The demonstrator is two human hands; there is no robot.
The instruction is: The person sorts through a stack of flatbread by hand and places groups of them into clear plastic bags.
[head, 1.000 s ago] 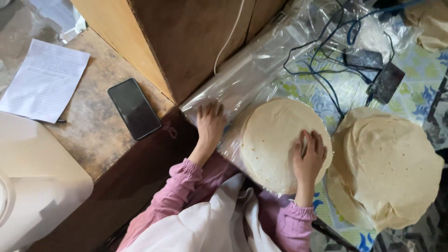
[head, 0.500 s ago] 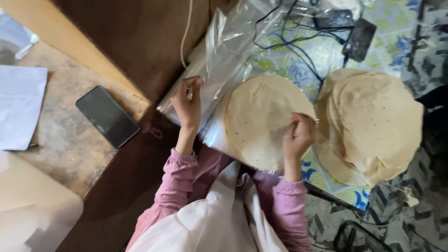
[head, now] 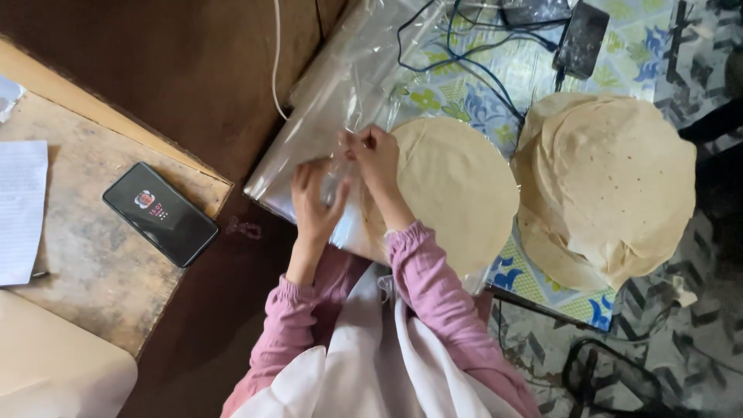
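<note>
A clear plastic bag (head: 340,101) lies across the patterned cloth (head: 464,101). My left hand (head: 313,203) rests on the bag's near end, fingers curled into the film. My right hand (head: 377,159) pinches the bag's edge beside a round flatbread (head: 457,190) that lies flat next to the bag. Both hands meet at the bag's opening. A stack of several more flatbreads (head: 611,182) sits to the right, apart from my hands.
A black phone (head: 160,214) and a sheet of paper (head: 22,209) lie on a worn wooden table (head: 93,263) at left. Dark cables (head: 480,54) and a black device (head: 582,37) lie on the cloth at the top. A white cord (head: 276,62) hangs down.
My right hand left the flatbread's right edge and crossed over to the bag's edge. My left hand shifted slightly and now grips the film near the right hand.
</note>
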